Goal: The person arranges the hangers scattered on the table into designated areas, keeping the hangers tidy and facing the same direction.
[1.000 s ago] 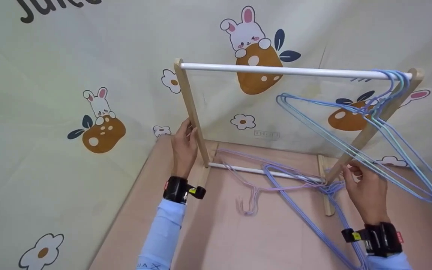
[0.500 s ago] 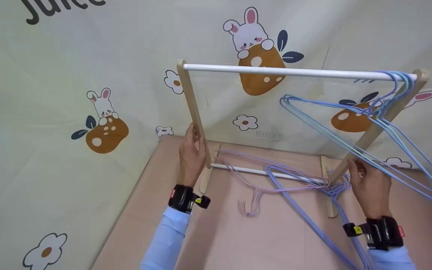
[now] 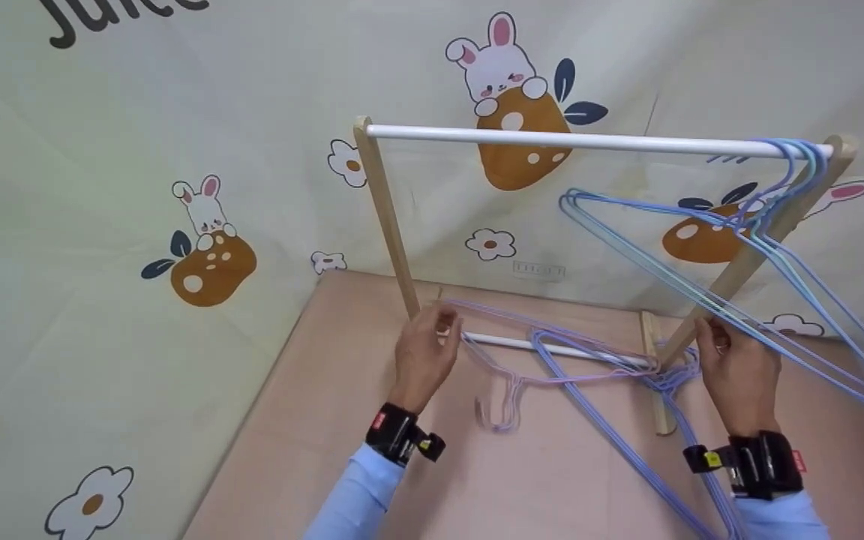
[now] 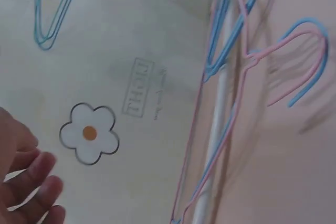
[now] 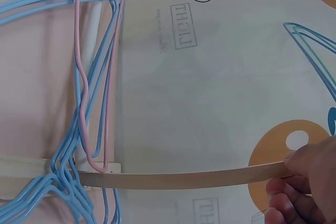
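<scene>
Hangers (image 4: 252,60) are blue and pink, top rail (image 3: 597,140) white, backdrop (image 3: 289,112) flower-printed.

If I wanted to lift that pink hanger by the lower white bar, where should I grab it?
Probably at the neck of the pink hanger, from the near side, with the left hand, which is closer. Its hook points nearward, clear of the lower white bar. A blue hook lies alongside, so both may come up together.
</scene>
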Motion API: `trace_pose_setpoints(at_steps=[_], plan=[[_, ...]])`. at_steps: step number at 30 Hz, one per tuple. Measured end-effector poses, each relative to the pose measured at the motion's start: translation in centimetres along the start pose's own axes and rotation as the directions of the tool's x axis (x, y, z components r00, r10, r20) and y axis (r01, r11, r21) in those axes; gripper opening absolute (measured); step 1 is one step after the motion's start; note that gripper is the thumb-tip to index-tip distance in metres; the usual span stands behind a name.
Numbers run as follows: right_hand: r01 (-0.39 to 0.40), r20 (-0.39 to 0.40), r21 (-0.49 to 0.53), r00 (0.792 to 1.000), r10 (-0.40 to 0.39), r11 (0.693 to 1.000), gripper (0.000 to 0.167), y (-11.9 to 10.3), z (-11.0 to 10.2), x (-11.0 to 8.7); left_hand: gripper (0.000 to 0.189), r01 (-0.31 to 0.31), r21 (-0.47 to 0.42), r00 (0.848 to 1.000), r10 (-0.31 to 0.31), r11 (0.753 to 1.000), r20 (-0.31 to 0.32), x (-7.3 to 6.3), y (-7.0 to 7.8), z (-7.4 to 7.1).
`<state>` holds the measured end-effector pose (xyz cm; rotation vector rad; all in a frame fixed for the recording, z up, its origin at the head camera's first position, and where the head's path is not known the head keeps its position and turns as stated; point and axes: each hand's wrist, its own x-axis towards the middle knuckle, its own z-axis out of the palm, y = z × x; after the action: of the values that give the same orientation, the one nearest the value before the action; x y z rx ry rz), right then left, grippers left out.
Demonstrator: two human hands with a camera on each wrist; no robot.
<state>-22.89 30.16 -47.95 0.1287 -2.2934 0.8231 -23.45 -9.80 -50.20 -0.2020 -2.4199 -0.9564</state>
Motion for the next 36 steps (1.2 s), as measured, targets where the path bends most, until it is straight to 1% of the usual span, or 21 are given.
trace_pose_setpoints(at_steps=[1,2,3,5,7,8,11,12,13,15,16,18,23,27,30,33,36], plan=[[0.003,-0.003,-0.003,1.000,-0.003,1.000,0.012,0.0,0.0,0.0,0.013,0.004,0.009,0.998,-0.005,1.000,0.067,-0.6,0.3,0.7],[0.005,-0.006,-0.006,1.000,-0.005,1.000,0.012,0.0,0.0,0.0,0.014,0.007,0.022,0.991,-0.010,1.000,0.134,-1.1,0.6,1.4],[0.006,-0.006,-0.008,1.000,-0.006,1.000,0.012,0.0,0.0,0.0,0.017,0.009,0.037,0.981,-0.016,0.999,0.195,-1.6,0.8,2.1],[0.008,-0.007,-0.011,1.000,-0.008,1.000,0.012,-0.1,0.0,-0.1,0.022,0.008,0.073,0.955,-0.029,0.997,0.296,-2.6,1.2,3.5],[0.008,-0.008,-0.010,1.000,-0.008,1.000,0.012,-0.2,0.1,-0.1,0.026,0.008,0.105,0.923,-0.048,0.994,0.381,-3.5,1.3,4.8],[0.008,-0.008,-0.008,1.000,-0.008,1.000,0.012,-0.2,0.1,-0.1,0.027,0.005,0.114,0.911,-0.052,0.993,0.410,-3.8,1.4,5.3],[0.005,-0.005,-0.005,1.000,-0.005,1.000,0.012,-0.4,0.1,-0.1,0.028,-0.017,0.145,0.887,-0.052,0.989,0.459,-4.7,1.4,6.6],[0.004,-0.004,-0.007,1.000,-0.004,1.000,0.013,-0.4,0.1,0.0,0.029,-0.027,0.157,0.881,-0.051,0.987,0.471,-5.0,1.4,6.9],[0.004,-0.003,-0.009,1.000,-0.004,1.000,0.013,-0.4,0.1,0.0,0.031,-0.036,0.167,0.879,-0.048,0.985,0.475,-5.1,1.5,7.1],[-0.001,0.000,-0.019,1.000,0.001,1.000,0.014,-0.4,0.1,0.0,0.033,-0.051,0.189,0.880,-0.045,0.981,0.472,-5.3,1.7,7.5],[-0.002,0.000,-0.023,1.000,0.002,1.000,0.015,-0.4,0.1,0.1,0.035,-0.050,0.200,0.878,-0.052,0.978,0.476,-5.3,1.8,7.5],[-0.008,0.001,-0.030,1.000,0.008,1.000,0.015,-0.4,0.0,0.1,0.036,-0.049,0.225,0.879,-0.065,0.973,0.472,-5.3,1.9,7.6],[-0.029,0.007,-0.028,1.000,0.029,0.999,0.015,-0.3,0.0,0.1,0.038,-0.060,0.264,0.894,-0.066,0.963,0.444,-5.1,2.2,7.5],[-0.028,0.006,-0.017,1.000,0.028,0.999,0.015,-0.3,0.0,0.0,0.038,-0.087,0.287,0.910,-0.041,0.954,0.412,-4.7,2.4,7.0],[-0.025,0.003,-0.007,1.000,0.025,1.000,0.014,-0.2,0.0,0.0,0.037,-0.114,0.307,0.926,-0.011,0.945,0.378,-4.2,2.8,6.3],[-0.031,0.003,-0.006,1.000,0.031,1.000,0.015,-0.2,0.0,0.0,0.033,-0.147,0.341,0.941,0.025,0.928,0.337,-3.6,3.3,5.5],[-0.041,0.009,-0.012,0.999,0.042,0.999,0.015,-0.2,0.0,0.0,0.027,-0.177,0.377,0.952,0.061,0.909,0.301,-3.0,3.8,4.9]])
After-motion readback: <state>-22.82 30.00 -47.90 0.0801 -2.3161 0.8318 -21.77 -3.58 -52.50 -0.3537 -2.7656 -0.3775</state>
